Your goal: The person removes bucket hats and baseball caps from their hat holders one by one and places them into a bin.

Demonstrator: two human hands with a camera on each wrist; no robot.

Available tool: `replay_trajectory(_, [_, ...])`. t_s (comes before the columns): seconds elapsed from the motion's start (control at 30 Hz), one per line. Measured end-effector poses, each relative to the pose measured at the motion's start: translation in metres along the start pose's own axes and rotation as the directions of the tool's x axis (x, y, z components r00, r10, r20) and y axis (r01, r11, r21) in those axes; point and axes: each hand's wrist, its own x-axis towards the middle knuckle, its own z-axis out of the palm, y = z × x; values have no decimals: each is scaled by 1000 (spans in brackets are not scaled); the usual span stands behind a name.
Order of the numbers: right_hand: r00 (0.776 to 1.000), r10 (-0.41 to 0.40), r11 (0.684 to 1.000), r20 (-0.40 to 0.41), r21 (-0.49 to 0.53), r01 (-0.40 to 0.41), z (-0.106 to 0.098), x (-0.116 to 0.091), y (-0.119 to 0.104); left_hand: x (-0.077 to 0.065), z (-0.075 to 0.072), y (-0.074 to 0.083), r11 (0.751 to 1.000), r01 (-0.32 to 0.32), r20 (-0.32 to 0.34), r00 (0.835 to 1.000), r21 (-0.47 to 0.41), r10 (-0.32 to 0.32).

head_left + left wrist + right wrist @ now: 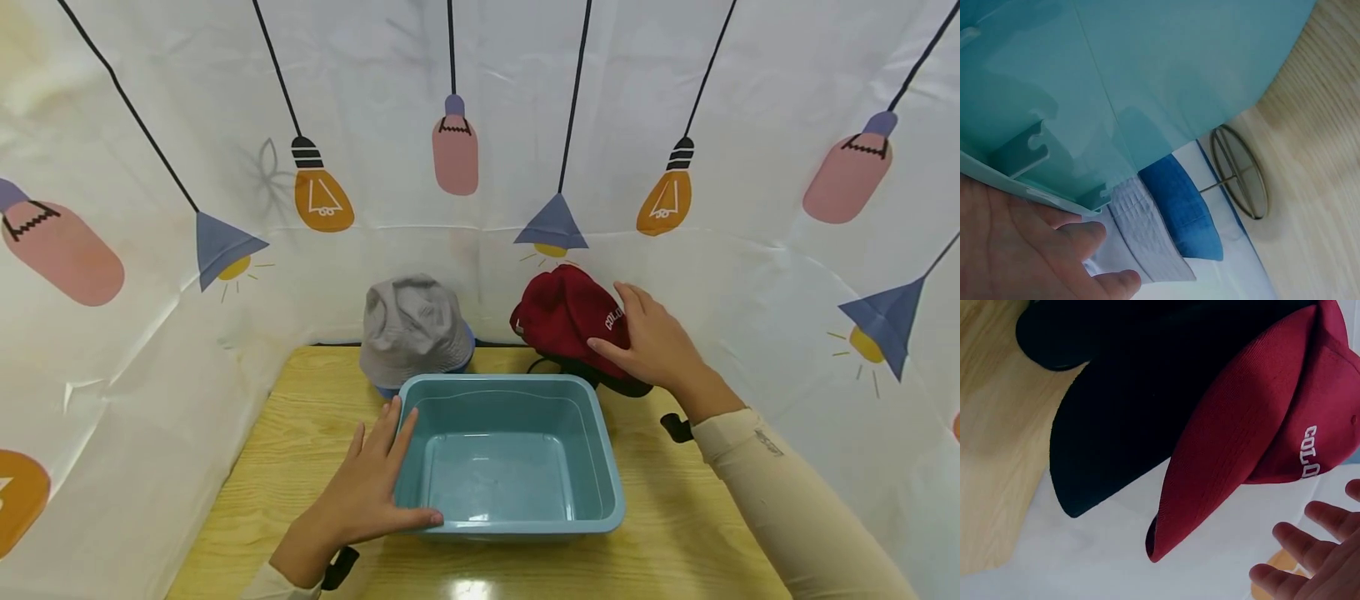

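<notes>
A light blue plastic basin (495, 528) stands on the table with nothing inside it. My left hand (363, 487) rests at its near-left corner, fingers spread along the left rim and thumb out over the front rim. Behind the basin, to the right, sits a red cap (566, 308) with white lettering, raised on a support. My right hand (663, 350) is beside the cap's right side, fingers extended and apart from thumb. Under the red brim, the right wrist view shows a black brim (1116, 437); the rest of that black cap is hidden.
A grey bucket hat (416, 321) sits over a blue one (1185, 209) behind the basin's left corner. Below them a stand with an oval metal base (1241, 172) shows. The wooden table (300, 417) ends at a lamp-patterned white sheet (480, 275).
</notes>
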Motion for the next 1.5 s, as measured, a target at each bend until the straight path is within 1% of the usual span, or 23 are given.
replay_trajectory(0.27, [1000,7,999,20,39,-8,2,9,-3,0,-2,1,1000,24,29,999,3,-24])
replay_trajectory(0.5, [999,8,998,44,59,-10,8,16,-6,1,-3,2,999,31,41,999,5,-32])
replay_trajectory(0.73, [1000,-21,999,23,50,20,11,20,-11,1,-2,0,999,26,28,999,19,-26])
replay_trajectory(0.9, [1000,-7,998,29,70,4,13,22,-14,-1,-2,1,999,28,31,999,17,-29])
replay_trajectory(1.0, [1000,-2,997,27,79,0,15,23,-13,-1,-2,1,999,29,32,999,18,-29])
replay_trajectory(1.23, [998,-59,991,4,122,58,21,24,-10,-2,-3,2,999,31,32,999,18,-32])
replay_trajectory(1.5, [998,-58,992,-20,107,60,22,23,-9,-2,-2,2,999,33,26,999,6,-34])
